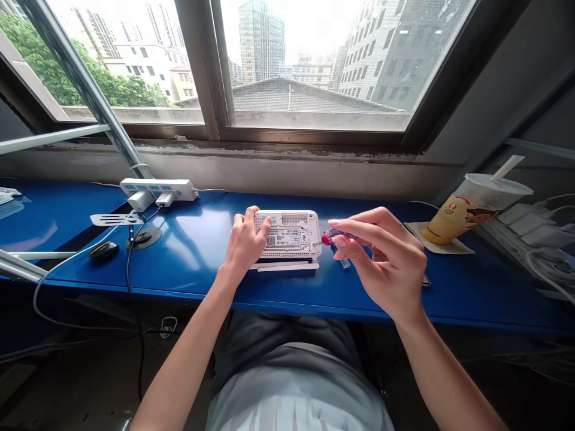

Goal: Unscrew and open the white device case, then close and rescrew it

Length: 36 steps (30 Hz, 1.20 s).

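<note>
A white router (pixel 291 246) lies label side up on the blue desk, its antennas (pixel 287 266) folded along the near edge. My left hand (pixel 246 239) grips its left end, thumb on top and fingers over the far edge. Between the thumb and fingers of my right hand (pixel 390 257) is a screwdriver (pixel 325 239) with a red and clear handle. Its shaft points left, the tip at the router's right end; whether it sits in a screw is too small to tell. A clear bluish handle-like piece (pixel 345 262) lies under the right fingers, partly hidden.
A white power strip (pixel 157 188) with plugs and cables stands at the back left. Nearer are a metal stand (pixel 144 237) and a black mouse (pixel 103 251). On the right, a drink cup (pixel 467 209) with a straw stands on a napkin (pixel 456 246). The desk edge (pixel 287 304) runs before my lap.
</note>
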Available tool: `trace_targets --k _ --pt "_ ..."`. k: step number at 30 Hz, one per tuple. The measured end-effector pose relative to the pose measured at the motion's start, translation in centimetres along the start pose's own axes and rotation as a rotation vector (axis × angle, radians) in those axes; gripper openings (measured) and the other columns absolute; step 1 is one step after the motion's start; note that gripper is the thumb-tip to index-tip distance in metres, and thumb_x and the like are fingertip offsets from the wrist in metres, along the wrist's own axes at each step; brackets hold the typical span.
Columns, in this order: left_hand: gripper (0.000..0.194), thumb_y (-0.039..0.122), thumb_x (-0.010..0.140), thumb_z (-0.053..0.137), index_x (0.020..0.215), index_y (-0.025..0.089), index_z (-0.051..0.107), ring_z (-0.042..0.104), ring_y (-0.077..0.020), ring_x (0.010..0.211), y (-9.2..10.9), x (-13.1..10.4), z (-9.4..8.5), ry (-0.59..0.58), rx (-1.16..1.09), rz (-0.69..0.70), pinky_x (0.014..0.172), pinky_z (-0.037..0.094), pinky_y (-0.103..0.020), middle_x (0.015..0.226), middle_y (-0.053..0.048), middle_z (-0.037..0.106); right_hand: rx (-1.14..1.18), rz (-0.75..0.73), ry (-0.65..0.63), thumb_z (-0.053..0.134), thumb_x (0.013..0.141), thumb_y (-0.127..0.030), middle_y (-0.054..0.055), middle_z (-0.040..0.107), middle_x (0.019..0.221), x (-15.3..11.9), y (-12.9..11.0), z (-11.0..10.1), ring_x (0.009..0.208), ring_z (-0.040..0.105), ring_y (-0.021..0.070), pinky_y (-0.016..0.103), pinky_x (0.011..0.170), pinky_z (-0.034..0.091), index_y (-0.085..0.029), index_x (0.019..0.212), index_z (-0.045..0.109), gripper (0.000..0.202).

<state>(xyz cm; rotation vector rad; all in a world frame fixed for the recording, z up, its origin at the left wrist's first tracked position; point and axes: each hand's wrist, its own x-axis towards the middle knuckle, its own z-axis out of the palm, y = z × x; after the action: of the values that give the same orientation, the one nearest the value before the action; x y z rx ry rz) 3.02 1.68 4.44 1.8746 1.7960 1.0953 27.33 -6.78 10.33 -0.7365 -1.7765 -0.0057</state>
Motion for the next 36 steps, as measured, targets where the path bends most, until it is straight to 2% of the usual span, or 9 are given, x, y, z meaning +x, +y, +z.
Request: trace_targets --k 6,12,14,18,23,26,32,36 --pt "0.055 0.059 0.106 0.045 0.147 0.025 0.056 0.069 -0.0293 0.095 -0.2 0.0 0.1 0.007 -0.003 0.006 0.086 0.06 -0.044 0.116 -0.014 0.057 0.08 -0.019 -0.126 0.064 0.105 -0.015 0.007 0.075 0.127 0.1 -0.4 -0.6 0.072 0.078 0.0154 0.027 0.057 0.066 -0.033 0.138 0.072 0.038" --pt "0.055 0.058 0.106 0.046 0.147 0.024 0.056 0.069 -0.028 0.093 -0.1 0.0 0.1 0.013 -0.015 0.013 0.085 0.059 -0.042 0.115 -0.014 0.056 0.02 0.012 -0.067 0.073 0.101 -0.015 0.003 0.075 0.104 0.1 -0.4 -0.4 0.065 0.075 0.0127 0.023 0.049 0.058 -0.029 0.126 0.074 0.029" --pt "0.054 0.057 0.106 0.046 0.147 0.024 0.056 0.069 -0.0278 0.093 0.0 0.0 0.1 0.012 -0.015 0.014 0.086 0.059 -0.042 0.115 -0.013 0.056 0.003 0.042 -0.041 0.075 0.1 -0.018 0.002 0.072 0.102 0.1 -0.3 0.0 0.063 0.073 0.0121 0.023 0.047 0.057 -0.029 0.123 0.074 0.025" --pt "0.054 0.058 0.106 0.046 0.147 0.025 0.056 0.069 -0.0282 0.093 -0.1 0.1 0.1 0.014 -0.003 0.007 0.085 0.06 -0.042 0.115 -0.013 0.057 -0.011 0.029 -0.035 0.075 0.101 -0.02 0.003 0.072 0.106 -0.1 -0.3 0.4 0.068 0.074 0.0132 0.024 0.053 0.062 -0.031 0.12 0.076 0.023" --pt "0.055 0.058 0.106 0.046 0.148 0.024 0.056 0.069 -0.0285 0.094 -0.2 0.1 0.1 0.009 -0.008 0.01 0.084 0.06 -0.042 0.116 -0.014 0.057 0.115 0.037 -0.077 0.065 0.105 -0.016 0.008 0.073 0.129 -0.3 -0.3 0.6 0.071 0.079 0.0142 0.023 0.053 0.064 -0.032 0.142 0.068 0.04" --pt "0.056 0.059 0.106 0.045 0.149 0.024 0.055 0.07 -0.0292 0.096 -0.1 0.1 0.1 0.001 -0.005 0.004 0.082 0.061 -0.041 0.118 -0.015 0.057 0.143 0.054 -0.077 0.058 0.109 -0.016 0.009 0.073 0.136 -0.5 -0.3 0.9 0.078 0.082 0.0168 0.023 0.052 0.065 -0.032 0.148 0.062 0.042" --pt "0.056 0.059 0.106 0.045 0.149 0.024 0.054 0.07 -0.0295 0.098 -0.1 0.0 0.1 -0.003 -0.001 0.003 0.081 0.061 -0.041 0.119 -0.015 0.057 0.085 0.133 0.002 0.069 0.104 -0.021 0.005 0.076 0.118 -0.8 -0.2 1.2 0.066 0.077 0.014 0.023 0.049 0.064 -0.03 0.135 0.067 0.032" --pt "0.056 0.058 0.106 0.046 0.149 0.024 0.054 0.07 -0.0293 0.099 0.0 0.0 0.0 -0.003 -0.007 0.002 0.081 0.061 -0.04 0.119 -0.015 0.057 0.097 0.121 0.039 0.075 0.1 -0.019 0.002 0.072 0.113 -0.8 0.0 1.3 0.062 0.073 0.0116 0.023 0.048 0.063 -0.031 0.132 0.066 0.035"
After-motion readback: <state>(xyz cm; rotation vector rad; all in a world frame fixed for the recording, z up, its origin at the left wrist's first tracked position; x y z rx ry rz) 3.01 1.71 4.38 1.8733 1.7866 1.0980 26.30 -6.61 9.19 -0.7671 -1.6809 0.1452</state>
